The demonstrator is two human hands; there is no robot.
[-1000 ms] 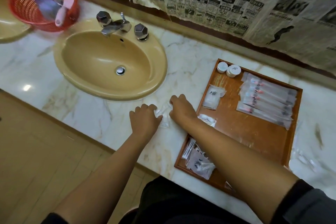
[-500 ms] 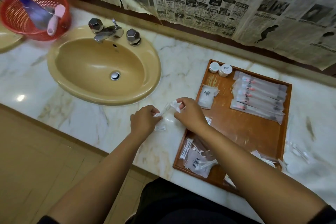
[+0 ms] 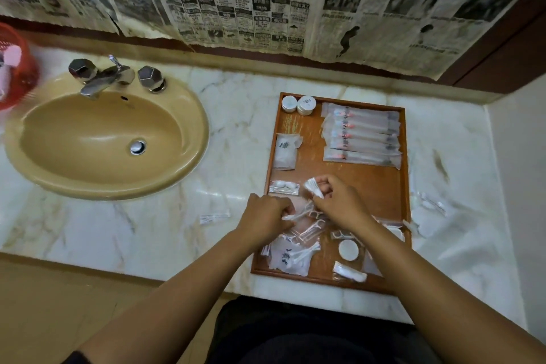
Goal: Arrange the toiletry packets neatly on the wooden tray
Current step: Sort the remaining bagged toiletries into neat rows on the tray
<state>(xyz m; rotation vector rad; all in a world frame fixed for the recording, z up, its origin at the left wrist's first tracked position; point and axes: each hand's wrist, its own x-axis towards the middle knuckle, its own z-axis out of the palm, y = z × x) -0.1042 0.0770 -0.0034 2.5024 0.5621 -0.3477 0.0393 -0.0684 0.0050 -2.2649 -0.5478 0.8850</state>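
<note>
Right hand (image 3: 339, 201) is pinching a small white packet (image 3: 313, 187) above the wooden tray (image 3: 381, 186).
Left hand (image 3: 266, 214) is gripping clear floss-pick packets (image 3: 307, 216) at the tray's left edge.

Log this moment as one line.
left hand: gripping floss picks | right hand: holding small packet | place: over wooden tray

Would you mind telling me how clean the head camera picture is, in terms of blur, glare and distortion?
Head view: wide-angle bending curves the counter edge and the newspaper sheets on the wall. The red basket at the left edge is smeared by motion blur. The wooden tray is fairly sharp. Soft glare sits on the marble counter and in the sink. The light is dim and warm.
</note>
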